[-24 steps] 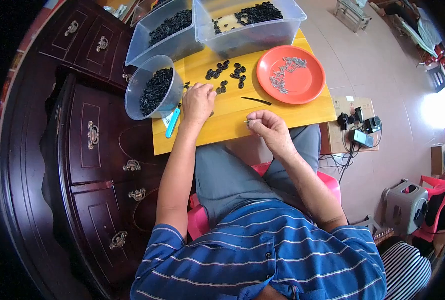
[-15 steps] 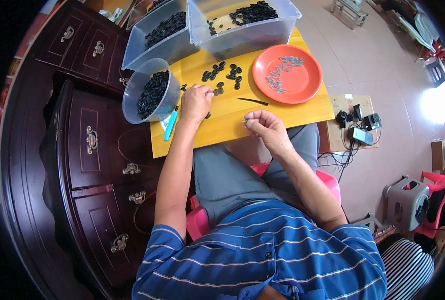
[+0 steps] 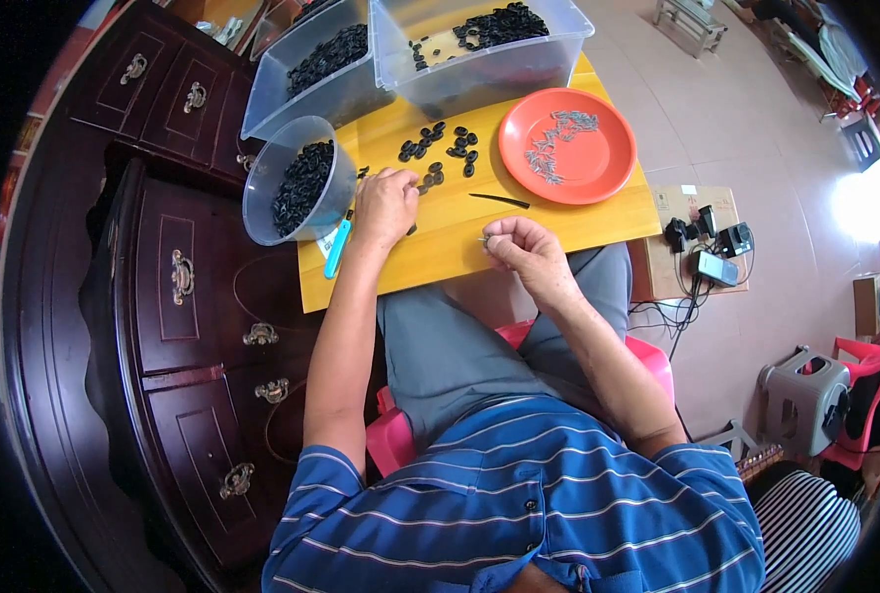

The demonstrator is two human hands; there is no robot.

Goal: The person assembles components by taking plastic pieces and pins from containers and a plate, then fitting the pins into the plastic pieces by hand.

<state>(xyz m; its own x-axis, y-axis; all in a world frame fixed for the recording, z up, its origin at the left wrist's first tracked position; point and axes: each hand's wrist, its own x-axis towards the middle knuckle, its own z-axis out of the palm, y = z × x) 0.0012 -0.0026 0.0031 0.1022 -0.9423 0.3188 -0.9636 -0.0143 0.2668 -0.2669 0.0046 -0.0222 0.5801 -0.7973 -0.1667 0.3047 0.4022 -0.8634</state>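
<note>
With the right hand [image 3: 521, 249] pinching a small metal pin and the left hand [image 3: 385, 203] closed over black rings [image 3: 440, 148], a fumble could roll either off the yellow surface [image 3: 558, 222].

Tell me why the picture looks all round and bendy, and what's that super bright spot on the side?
Head view: a fisheye lens bends straight edges, so the yellow board and dark wooden cabinet curve, and the corners go black. Head view: the white spot at the right is glare, washed out; the middle stays sharp.
</note>
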